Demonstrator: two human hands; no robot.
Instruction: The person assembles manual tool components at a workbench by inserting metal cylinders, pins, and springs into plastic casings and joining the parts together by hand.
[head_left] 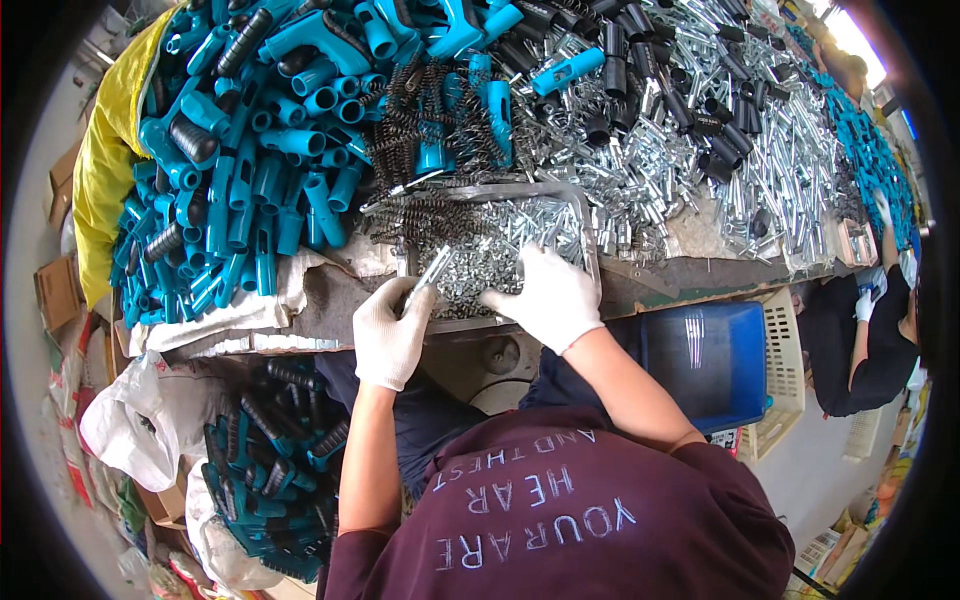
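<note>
Center frame, my left hand (390,338) in a white glove has thumb and fingers pinched on a shiny metal rod (432,270), tilted, its upper end toward upper right. Rod sits just above the left part of the metal-rimmed tray (588,240).

Right of it, my right hand (556,298), also white-gloved, hangs over the tray: thumb and forefinger wide apart, gap visible. Can't tell from this view if the fingertips touch the small metal parts (470,272) below. Dark springs (425,218) lie in the tray's upper left.

Tray is on the tabletop (332,305), near edge. Upper left of frame: heap of teal housings (290,141), yellow sack (108,160) beside it. Upper right: silver pins (785,165) with black sleeves (722,150) mixed in.

Lower right of center: blue bin (740,350) with a few thin rods (694,338) in it, against a cream crate (780,345). Far right I see a co-worker (850,335), gloved, at teal pieces (870,150).
</note>
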